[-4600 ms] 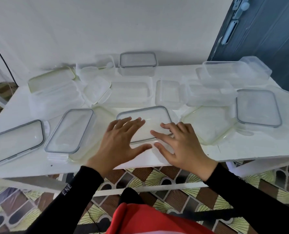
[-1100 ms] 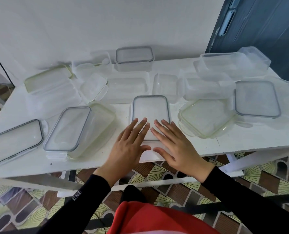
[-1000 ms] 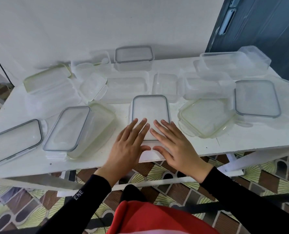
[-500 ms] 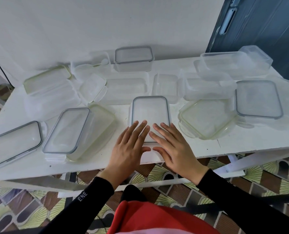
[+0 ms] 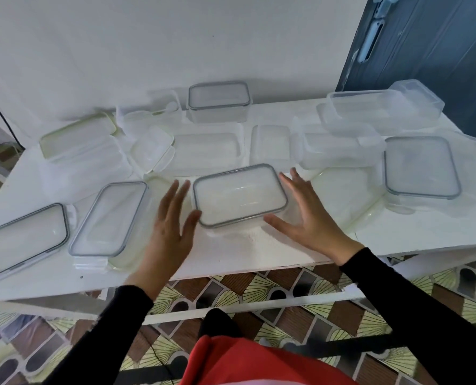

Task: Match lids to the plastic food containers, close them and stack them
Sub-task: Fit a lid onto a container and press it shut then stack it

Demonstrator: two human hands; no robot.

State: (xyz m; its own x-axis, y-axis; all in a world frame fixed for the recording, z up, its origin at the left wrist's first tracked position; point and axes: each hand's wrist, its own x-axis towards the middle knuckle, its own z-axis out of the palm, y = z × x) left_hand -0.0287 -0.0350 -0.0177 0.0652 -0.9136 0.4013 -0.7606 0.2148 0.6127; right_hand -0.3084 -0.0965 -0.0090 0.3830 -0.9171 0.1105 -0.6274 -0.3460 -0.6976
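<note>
Container with grey-rimmed lid (image 5: 239, 194): rectangular, clear-walled, lid seated on top, long side lying across the view. It stands on the white table (image 5: 231, 254), set a little back from the front edge, with a bare strip of table before it.

Left hand (image 5: 172, 226): spread flat at the container's left end, fingers straight, thumb at the near-left corner. It is blurred, so contact cannot be confirmed. Right hand (image 5: 309, 218): spread at the container's right end, fingers straight, thumb reaching the near-right corner. Neither hand grips anything.

Left of the container, just past the left hand, lies a long grey-rimmed box (image 5: 109, 218). Right of the container, close behind the right hand, lies a green-rimmed lid (image 5: 345, 198). Directly behind the container, near it, stand two open tubs (image 5: 206, 148). Further behind, by the wall, stands a small closed box (image 5: 218, 100).
</note>
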